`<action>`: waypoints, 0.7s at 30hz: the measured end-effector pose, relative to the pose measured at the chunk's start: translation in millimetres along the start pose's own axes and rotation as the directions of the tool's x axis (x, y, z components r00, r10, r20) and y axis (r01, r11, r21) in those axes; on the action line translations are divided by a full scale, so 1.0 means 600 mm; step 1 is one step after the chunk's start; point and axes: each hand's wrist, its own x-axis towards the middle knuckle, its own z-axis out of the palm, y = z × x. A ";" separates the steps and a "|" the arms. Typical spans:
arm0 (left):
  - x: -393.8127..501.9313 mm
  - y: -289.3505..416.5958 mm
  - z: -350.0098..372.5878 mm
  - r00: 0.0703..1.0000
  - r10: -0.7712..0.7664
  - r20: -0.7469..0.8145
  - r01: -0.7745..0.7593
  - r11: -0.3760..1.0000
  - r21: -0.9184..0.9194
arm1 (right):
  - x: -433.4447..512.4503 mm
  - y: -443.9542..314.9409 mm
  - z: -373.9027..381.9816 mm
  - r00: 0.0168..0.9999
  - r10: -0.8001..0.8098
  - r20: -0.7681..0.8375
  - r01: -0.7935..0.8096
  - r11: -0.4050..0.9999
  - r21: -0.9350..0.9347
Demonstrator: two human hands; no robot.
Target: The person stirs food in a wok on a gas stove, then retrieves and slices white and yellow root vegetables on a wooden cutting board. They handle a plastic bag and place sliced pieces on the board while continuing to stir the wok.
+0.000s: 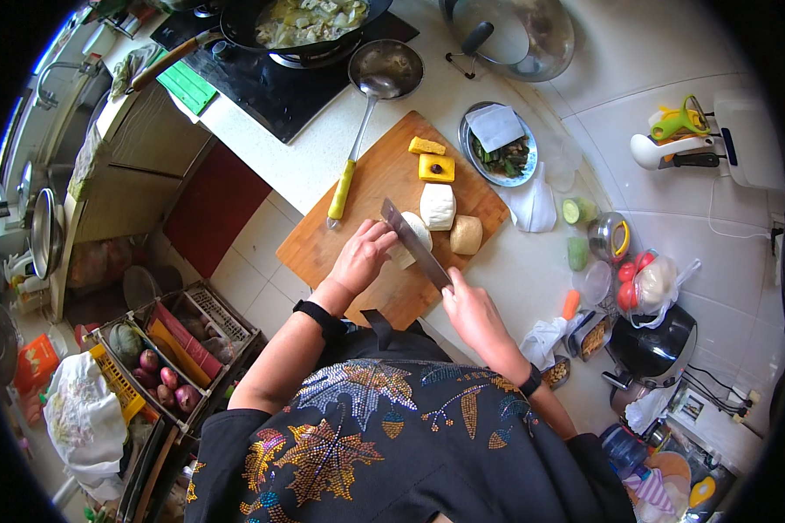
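Note:
My right hand grips the handle of a kitchen cleaver. Its blade lies over a white steamed bun near the middle of the wooden cutting board. My left hand rests its bent fingers on that bun, beside the blade. The blade hides part of the bun, so I cannot tell whether it is cut. Beyond it on the board sit another white bun, a light brown bun, a yellow square cake with a dark fruit on top and a smaller yellow piece.
A ladle lies with its handle across the board's left edge. Past it, a wok of food stands on the stove. A plate of greens is right of the board, with cut cucumber and an air fryer farther right.

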 end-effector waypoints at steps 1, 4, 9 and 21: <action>0.002 -0.001 -0.001 1.000 0.016 -0.007 -0.016 1.000 -0.005 | 0.016 -0.005 0.002 1.000 0.017 0.015 -0.016 1.000 -0.008; 0.004 -0.002 -0.001 0.999 -0.019 0.035 0.018 1.000 0.024 | 0.054 -0.020 0.010 0.992 -0.114 -0.055 0.113 0.993 -0.011; 0.004 -0.004 0.002 0.998 0.059 -0.015 -0.059 0.998 0.028 | 0.009 -0.018 -0.009 0.999 -0.002 0.032 0.003 1.000 -0.005; 0.002 -0.009 0.008 1.000 -0.008 -0.016 0.008 1.000 -0.025 | 0.074 -0.029 0.039 0.991 -0.108 -0.074 0.107 0.994 -0.018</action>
